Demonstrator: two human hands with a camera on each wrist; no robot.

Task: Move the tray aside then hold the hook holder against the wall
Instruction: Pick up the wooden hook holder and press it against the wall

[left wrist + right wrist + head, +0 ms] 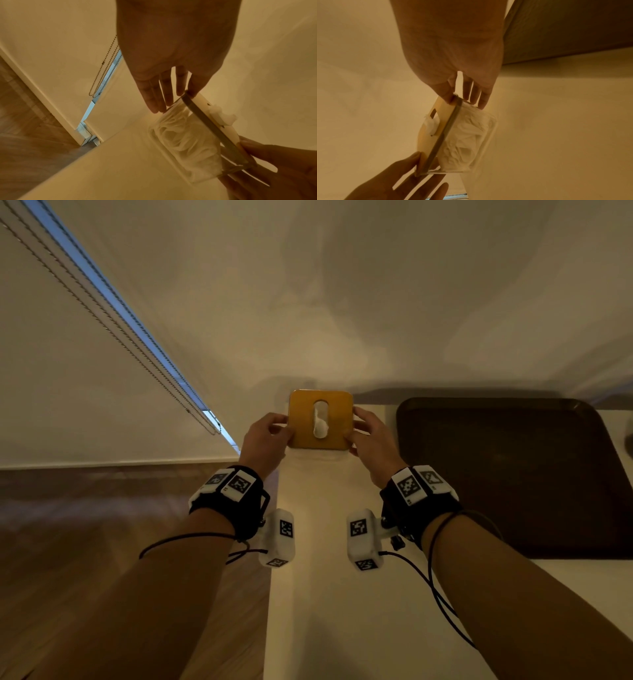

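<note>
The dark brown tray [507,474] is lying flat at the desk's [325,594] back right corner, against the wall [342,302]. The holder [321,419], a square mustard-yellow plate with a slot over a clear box stuffed with white bags, is hovering by the desk's back left edge. The left hand [265,441] and right hand [371,440] are pinching its opposite sides.

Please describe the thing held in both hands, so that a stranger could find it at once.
Look along the white counter to the wall. Left of the dark brown tray, both hands hold a clear box with a square amber lid; white tissue pokes through its oval slot.
</note>
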